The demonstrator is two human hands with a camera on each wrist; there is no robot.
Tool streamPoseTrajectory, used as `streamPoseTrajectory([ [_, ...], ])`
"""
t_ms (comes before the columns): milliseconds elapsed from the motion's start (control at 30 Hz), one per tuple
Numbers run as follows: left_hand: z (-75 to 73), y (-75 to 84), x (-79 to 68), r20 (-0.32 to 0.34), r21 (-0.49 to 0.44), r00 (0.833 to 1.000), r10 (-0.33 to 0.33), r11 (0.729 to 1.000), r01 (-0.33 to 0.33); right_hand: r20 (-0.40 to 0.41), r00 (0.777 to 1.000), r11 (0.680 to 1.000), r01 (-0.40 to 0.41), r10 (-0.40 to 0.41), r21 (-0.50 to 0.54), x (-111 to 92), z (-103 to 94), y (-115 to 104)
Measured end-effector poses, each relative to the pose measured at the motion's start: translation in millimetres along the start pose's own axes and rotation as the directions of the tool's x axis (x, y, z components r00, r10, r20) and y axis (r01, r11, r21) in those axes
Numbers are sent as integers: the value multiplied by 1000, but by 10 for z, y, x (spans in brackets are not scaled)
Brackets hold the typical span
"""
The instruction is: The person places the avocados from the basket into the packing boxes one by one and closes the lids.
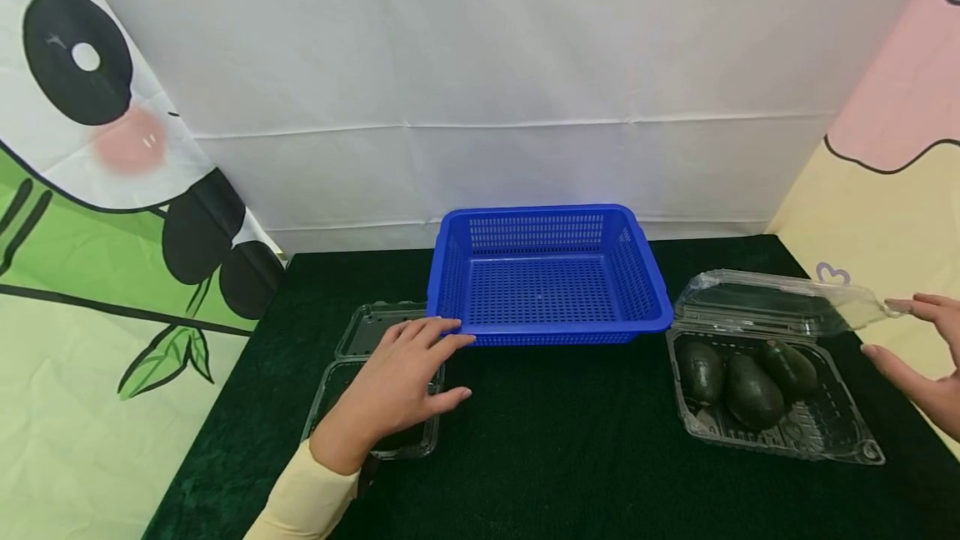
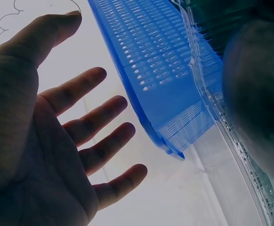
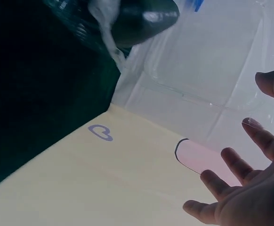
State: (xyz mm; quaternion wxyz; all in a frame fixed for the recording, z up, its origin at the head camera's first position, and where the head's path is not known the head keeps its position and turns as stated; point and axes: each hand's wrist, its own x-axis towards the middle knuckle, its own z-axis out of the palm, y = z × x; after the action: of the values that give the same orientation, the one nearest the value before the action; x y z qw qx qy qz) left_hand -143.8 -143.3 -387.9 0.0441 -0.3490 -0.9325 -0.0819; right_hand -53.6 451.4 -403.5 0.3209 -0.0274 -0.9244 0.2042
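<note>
On the right stands a clear plastic clamshell box (image 1: 825, 440), its lid (image 1: 772, 307) raised. Several dark green avocados (image 1: 753, 392) lie in it. My right hand (image 1: 933, 357) is beside that lid with spread fingers, a fingertip right at the lid's outer corner. My left hand (image 1: 401, 382) hovers palm down over a second clear clamshell box (image 1: 427, 444), its lid (image 1: 367, 327) folded back. The hand hides much of this box. In the left wrist view its fingers (image 2: 104, 146) are loosely spread with nothing between them, and a dark rounded shape (image 2: 259, 103) shows blurred at the right.
A blue perforated basket (image 1: 540, 290) stands at the back middle, between the two boxes. A dark green cloth (image 1: 555, 457) covers the table. White sheeting (image 1: 510, 90) hangs behind, with cartoon-printed sheets (image 1: 97, 173) at both sides.
</note>
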Motion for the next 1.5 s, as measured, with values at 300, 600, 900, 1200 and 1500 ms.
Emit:
streamPoseTrajectory([
  [300, 12, 7, -2, -4, -2, 1000, 6, 1000, -6, -27, 999, 999, -37, 37, 13, -264, -17, -15],
  [600, 17, 20, -4, -10, -1, 1000, 13, 1000, -13, -79, 995, 996, 67, -62, 60, -491, 61, 5],
  [900, 23, 25, 2, 1, -10, 1000, 11, 1000, -11, 12, 1000, 999, 23, -24, 24, -718, 97, -8],
  [1200, 13, 38, -1, 11, -15, 1000, 6, 1000, -5, 88, 995, 998, -54, 52, 20, -862, 134, 48],
  [1500, 13, 52, 8, 9, -31, 1000, 9, 999, -9, 116, 990, 996, -69, 74, -48, -984, 166, 70],
])
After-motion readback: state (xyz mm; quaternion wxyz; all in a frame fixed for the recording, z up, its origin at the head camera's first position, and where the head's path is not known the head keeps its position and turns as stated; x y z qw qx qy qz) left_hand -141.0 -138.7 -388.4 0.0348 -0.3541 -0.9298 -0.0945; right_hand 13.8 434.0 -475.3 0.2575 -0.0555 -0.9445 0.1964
